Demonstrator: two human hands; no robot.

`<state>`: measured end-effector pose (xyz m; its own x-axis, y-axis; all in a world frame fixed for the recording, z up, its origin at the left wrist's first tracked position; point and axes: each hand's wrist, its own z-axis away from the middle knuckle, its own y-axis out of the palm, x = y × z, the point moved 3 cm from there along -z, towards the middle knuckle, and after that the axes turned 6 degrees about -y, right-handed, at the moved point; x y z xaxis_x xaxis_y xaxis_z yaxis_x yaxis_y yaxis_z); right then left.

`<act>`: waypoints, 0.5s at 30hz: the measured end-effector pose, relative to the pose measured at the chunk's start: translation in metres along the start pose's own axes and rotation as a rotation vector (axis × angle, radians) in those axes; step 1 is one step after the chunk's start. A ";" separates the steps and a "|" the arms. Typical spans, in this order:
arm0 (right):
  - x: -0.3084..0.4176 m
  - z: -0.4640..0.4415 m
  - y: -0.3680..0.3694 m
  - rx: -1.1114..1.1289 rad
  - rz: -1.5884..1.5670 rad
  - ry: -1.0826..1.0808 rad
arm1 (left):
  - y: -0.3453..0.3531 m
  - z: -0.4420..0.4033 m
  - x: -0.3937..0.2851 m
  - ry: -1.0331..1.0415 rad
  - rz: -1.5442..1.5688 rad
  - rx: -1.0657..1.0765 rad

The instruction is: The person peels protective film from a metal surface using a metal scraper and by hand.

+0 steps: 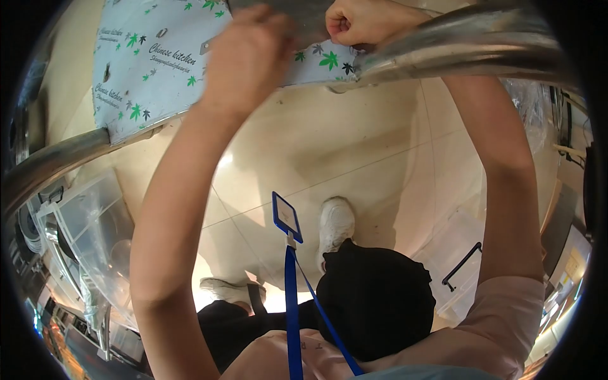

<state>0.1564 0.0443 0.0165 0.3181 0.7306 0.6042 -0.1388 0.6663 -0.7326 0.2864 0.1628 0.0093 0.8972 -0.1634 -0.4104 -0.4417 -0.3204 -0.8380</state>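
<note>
My left hand [250, 60] is over a sheet printed with green leaves and "Chinese kitchen" [168, 63]. Motion blurs its fingers, so what they hold, if anything, does not show. Further right, my right hand [367, 24] is closed with its fingers curled in. Whatever may be inside that fist is hidden. A dark grey flat piece [310, 25] lies between the two hands, on top of the printed sheet. Beside my left wrist, a small metal tab with a hole [206, 47] sticks out.
A thick metal tube [468, 47] runs beneath my right forearm, and another metal tube [57, 161] curves at the left. Clear plastic bins [95, 221] stand on the left, with another clear bin [453, 253] at the right. A blue lanyard badge [287, 217] hangs over the tiled floor [342, 145].
</note>
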 end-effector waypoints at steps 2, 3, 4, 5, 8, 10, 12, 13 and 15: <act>-0.003 0.000 -0.001 -0.010 -0.038 -0.002 | 0.023 -0.003 -0.014 -0.012 0.163 0.089; -0.002 0.002 -0.001 -0.008 -0.056 0.019 | 0.030 -0.005 -0.017 -0.002 0.175 0.071; -0.003 0.003 -0.001 -0.008 -0.075 0.040 | 0.034 -0.006 -0.017 -0.007 0.158 0.071; -0.010 0.003 0.001 -0.045 -0.084 0.024 | 0.038 -0.008 -0.017 -0.012 0.139 0.071; -0.013 0.004 0.002 -0.102 0.104 -0.111 | 0.043 -0.010 -0.018 -0.038 0.112 0.095; -0.010 0.001 0.000 -0.038 0.110 -0.127 | 0.045 -0.013 -0.019 -0.073 0.101 0.128; -0.005 0.001 -0.003 0.034 0.099 -0.110 | 0.047 -0.016 -0.019 -0.121 0.093 0.175; -0.003 0.002 -0.005 0.076 0.087 -0.086 | 0.047 -0.018 -0.020 -0.126 0.092 0.189; -0.004 0.003 -0.004 0.070 -0.021 -0.066 | 0.049 -0.020 -0.018 -0.143 0.090 0.213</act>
<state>0.1524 0.0394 0.0176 0.2597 0.7231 0.6401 -0.1985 0.6887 -0.6974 0.2484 0.1318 -0.0170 0.8528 -0.0438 -0.5204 -0.5220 -0.1045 -0.8465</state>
